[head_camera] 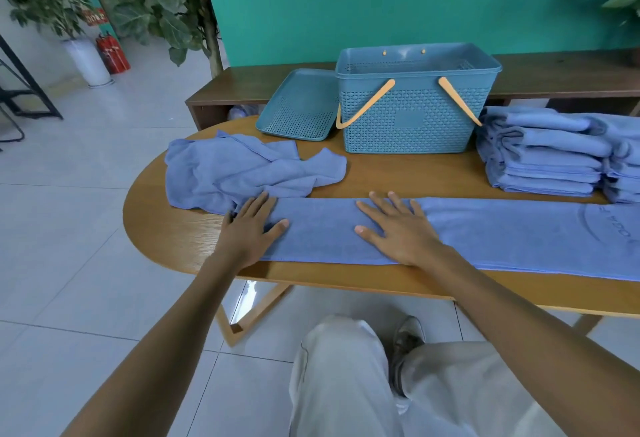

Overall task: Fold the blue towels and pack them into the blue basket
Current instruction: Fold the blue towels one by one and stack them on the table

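A long blue towel point(502, 235), folded into a narrow strip, lies along the near edge of the wooden table point(398, 173). My left hand point(251, 228) presses flat on its left end. My right hand point(394, 228) rests flat on it further right, fingers spread. A crumpled blue towel point(239, 170) lies at the table's left. The blue basket point(415, 100) with orange handles stands open at the back; I cannot see any towel inside it. Stacks of folded blue towels point(547, 156) sit on the right.
The basket's blue lid point(298, 107) leans against the basket's left side. A dark wooden bench point(554, 76) runs along the teal wall behind. Potted plants and a red fire extinguisher point(112, 54) stand at the far left on the tiled floor. My legs are under the table edge.
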